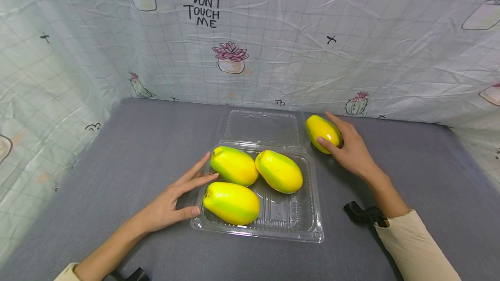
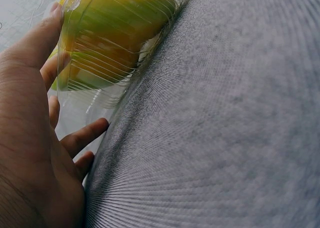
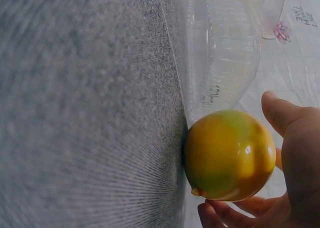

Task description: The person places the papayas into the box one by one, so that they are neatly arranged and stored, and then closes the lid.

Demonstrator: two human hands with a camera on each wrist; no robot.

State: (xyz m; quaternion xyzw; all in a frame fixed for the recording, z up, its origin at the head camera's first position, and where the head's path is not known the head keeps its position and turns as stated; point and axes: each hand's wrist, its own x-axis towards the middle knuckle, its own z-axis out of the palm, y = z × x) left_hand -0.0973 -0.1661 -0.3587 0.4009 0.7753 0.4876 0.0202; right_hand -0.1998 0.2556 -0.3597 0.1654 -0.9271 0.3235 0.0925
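Note:
Three yellow-green papayas, one at the back left [image 1: 235, 166], one at the right [image 1: 279, 171] and one at the front [image 1: 231, 203], lie in a clear plastic clamshell box [image 1: 287, 234]. My left hand [image 1: 169, 205] is at the box's left side, fingers spread and fairly straight, thumb tip by the rim. In the left wrist view its fingertips are right at the clear wall [image 2: 100, 73]. A fourth papaya [image 1: 321, 132] rests on the table right of the lid. Around it my right hand [image 1: 351, 148] is spread wide; the right wrist view shows the thumb standing off the papaya [image 3: 227, 155].
The box's clear lid [image 1: 265, 128] lies folded back toward the wall. Grey cloth [image 1: 156, 142] covers the table. A printed white curtain [image 1: 281, 55] hangs along the back and sides. Black wrist straps show near both sleeves [image 1: 414, 242].

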